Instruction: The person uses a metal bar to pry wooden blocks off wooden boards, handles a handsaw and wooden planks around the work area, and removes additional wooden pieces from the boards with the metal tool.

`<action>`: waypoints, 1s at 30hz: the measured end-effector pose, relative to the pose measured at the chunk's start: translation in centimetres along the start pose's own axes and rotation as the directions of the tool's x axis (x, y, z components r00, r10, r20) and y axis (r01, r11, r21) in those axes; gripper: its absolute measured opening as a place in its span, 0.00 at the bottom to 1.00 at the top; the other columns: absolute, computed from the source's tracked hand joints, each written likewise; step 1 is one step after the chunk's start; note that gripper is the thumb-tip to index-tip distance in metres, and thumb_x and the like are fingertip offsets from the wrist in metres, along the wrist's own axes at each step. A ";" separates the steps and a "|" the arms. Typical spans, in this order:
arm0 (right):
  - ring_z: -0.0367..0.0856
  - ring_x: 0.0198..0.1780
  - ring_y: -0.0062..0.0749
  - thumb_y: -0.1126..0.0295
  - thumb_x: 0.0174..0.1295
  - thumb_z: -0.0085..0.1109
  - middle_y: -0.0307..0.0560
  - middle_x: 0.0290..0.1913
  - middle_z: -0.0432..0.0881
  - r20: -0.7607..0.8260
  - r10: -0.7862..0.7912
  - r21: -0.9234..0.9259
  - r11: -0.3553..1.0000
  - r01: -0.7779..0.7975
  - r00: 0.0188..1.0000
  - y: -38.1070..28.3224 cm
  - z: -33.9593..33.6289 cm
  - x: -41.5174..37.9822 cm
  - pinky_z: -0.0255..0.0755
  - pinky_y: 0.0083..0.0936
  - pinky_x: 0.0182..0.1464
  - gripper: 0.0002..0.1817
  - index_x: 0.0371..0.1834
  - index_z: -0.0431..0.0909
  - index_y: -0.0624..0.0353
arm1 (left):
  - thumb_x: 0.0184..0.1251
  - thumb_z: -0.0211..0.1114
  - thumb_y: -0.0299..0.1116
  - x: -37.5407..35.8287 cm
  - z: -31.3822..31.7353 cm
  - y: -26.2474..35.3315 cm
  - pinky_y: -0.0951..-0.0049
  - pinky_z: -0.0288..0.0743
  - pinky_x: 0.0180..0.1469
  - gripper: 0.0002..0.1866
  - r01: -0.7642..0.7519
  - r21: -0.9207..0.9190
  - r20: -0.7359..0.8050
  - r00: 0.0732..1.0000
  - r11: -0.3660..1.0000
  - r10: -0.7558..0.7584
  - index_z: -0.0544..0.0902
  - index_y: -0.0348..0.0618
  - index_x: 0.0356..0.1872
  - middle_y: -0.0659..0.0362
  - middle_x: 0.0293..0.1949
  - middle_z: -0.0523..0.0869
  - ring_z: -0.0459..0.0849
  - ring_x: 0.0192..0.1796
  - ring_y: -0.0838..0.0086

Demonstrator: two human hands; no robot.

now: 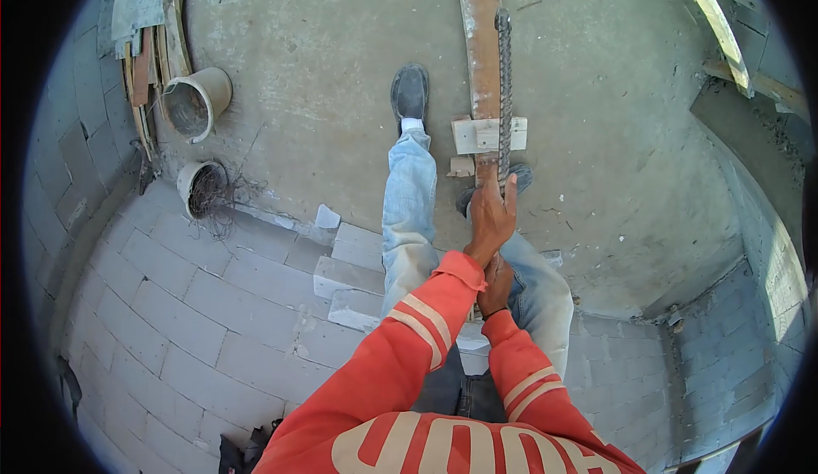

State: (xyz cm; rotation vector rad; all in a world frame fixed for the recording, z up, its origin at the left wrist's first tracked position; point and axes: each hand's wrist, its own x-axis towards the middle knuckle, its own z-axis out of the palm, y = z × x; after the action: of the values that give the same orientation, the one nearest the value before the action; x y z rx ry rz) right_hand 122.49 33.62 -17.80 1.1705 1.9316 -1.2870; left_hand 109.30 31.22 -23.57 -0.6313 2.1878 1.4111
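1. Our L hand (492, 218) is wrapped round the near end of the rebar (504, 82). Our R hand (497, 285) is curled just behind it, closer to our body, partly hidden by the L sleeve (417, 320); can't tell what it's pinching, if anything.
2. Rebar runs fwd from L hand, across the crosspiece (486, 135), along the R edge of the plank (482, 56). Can't tell if rebar & plank touch.
3. Risk, hands: if our grip slips, we'd prob. scrape knuckles on ribs or wood, b/c skin's bare.
4. Risk, foot: R shoe (518, 177) is right by the plank, partly covered; a dropped rebar or tipped plank could hit our toes.
5. Risk, support: no fixings visible on crosspiece; if it's loose, side load might make it shift.
6. Risk, footing: loose blocks (349, 276) by our L leg could trip us; wire (209, 197) spilling from the lower bucket (187, 186) could snag.
7. Count, near: 2 hands, 1 rebar, 1 plank, at least 1 crosspiece, 1 offcut (461, 167) beside it, 2 shoes incl. L shoe (410, 90).
8. Count, far: 2 buckets incl. upper bucket (219, 89); approx. 3 loose blocks, 1 chunk (326, 216); 2 scrap heaps, L heap (139, 69) & R heap (720, 26), pcs overlap too much to count.
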 end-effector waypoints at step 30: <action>0.75 0.25 0.46 0.53 0.75 0.36 0.59 0.21 0.76 -0.008 -0.210 0.020 0.978 0.210 0.978 -2.1 -0.4 1.8 0.67 0.40 0.32 0.28 0.35 0.77 0.68 | 0.72 0.57 0.38 1.3 -0.8 2.8 0.51 0.72 0.34 0.22 -0.229 -0.041 -0.126 0.967 0.972 0.223 0.75 0.20 0.49 0.34 0.28 0.81 0.81 0.31 0.41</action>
State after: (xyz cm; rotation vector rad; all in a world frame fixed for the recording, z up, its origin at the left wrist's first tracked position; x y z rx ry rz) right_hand 119.78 34.31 -18.10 1.0018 2.0956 -1.4154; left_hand 106.45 31.38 -22.08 -0.5104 2.3855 1.5906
